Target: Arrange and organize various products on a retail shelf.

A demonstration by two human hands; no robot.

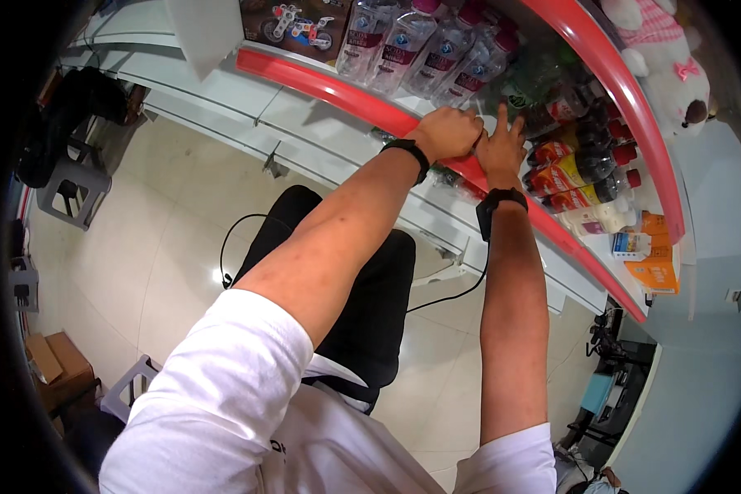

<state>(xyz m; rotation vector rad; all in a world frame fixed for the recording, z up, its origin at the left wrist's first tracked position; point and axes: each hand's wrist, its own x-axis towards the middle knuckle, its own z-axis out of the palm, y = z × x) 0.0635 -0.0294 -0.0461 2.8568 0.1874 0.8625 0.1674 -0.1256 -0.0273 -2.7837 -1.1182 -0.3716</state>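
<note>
My left hand [448, 132] is at the red front edge of the shelf [329, 82], just below a row of clear bottles [403, 49] with pink caps. Its fingers are curled in, and anything inside them is hidden. Close beside it, my right hand [500, 151] reaches over the same edge with its fingers stretched apart. Those fingertips point at green-tinted bottles [531, 82] and seem near or touching them; I cannot tell which. Right of this hand lie dark soda bottles [580, 173] with orange-yellow labels and red caps.
White bottles [598, 219] and an orange carton [657, 262] occupy the shelf's right end. A toy-motorcycle box [296, 29] stands left of the clear bottles. A plush toy [667, 70] rests at upper right. Grey stools [74, 193] and a cardboard box [62, 366] are at left.
</note>
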